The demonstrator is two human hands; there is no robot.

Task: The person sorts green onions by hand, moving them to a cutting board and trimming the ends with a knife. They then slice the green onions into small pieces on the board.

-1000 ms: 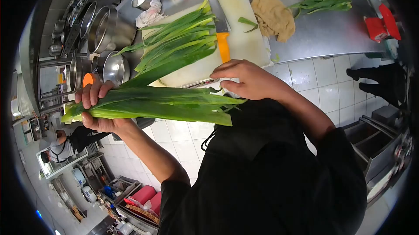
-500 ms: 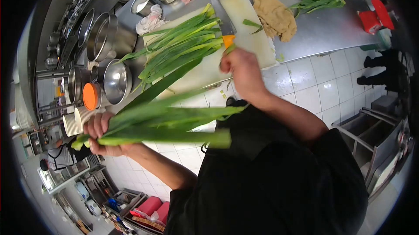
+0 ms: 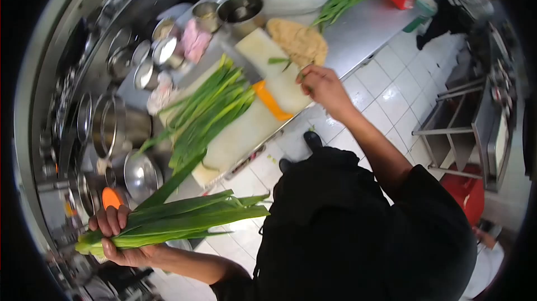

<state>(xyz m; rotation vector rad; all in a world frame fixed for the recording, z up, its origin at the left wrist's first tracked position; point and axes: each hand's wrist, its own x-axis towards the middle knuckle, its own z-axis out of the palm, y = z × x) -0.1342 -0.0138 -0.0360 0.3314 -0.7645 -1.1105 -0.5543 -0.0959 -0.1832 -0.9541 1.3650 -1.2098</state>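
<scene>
My left hand [image 3: 114, 236] is wrapped round the pale end of a bunch of long green leek leaves [image 3: 196, 220], their loose tips spreading to the right. My right hand [image 3: 324, 91] is closed in a pinch beyond the board's front edge; a small leaf scrap [image 3: 302, 74] shows at the fingertips, partly hidden. More leek leaves [image 3: 215, 114] lie in a pile on the white cutting board [image 3: 240, 128]. Beside them on the board rests a knife with an orange handle [image 3: 271, 101]. A cut leaf piece [image 3: 278, 60] lies farther back on the board.
A tan cloth [image 3: 299, 41] bunches against the board's far right end. Beyond it, a green bunch [image 3: 342, 3] lies on the steel table [image 3: 372, 16]. Metal pots [image 3: 120, 125] and a steel bowl [image 3: 142, 175] stand left. A metal rack [image 3: 456, 128] stands at right.
My left hand has moved down in view with its leaf bunch. My right hand has moved right, away from the knife handle. The whole view has turned and shifted.
</scene>
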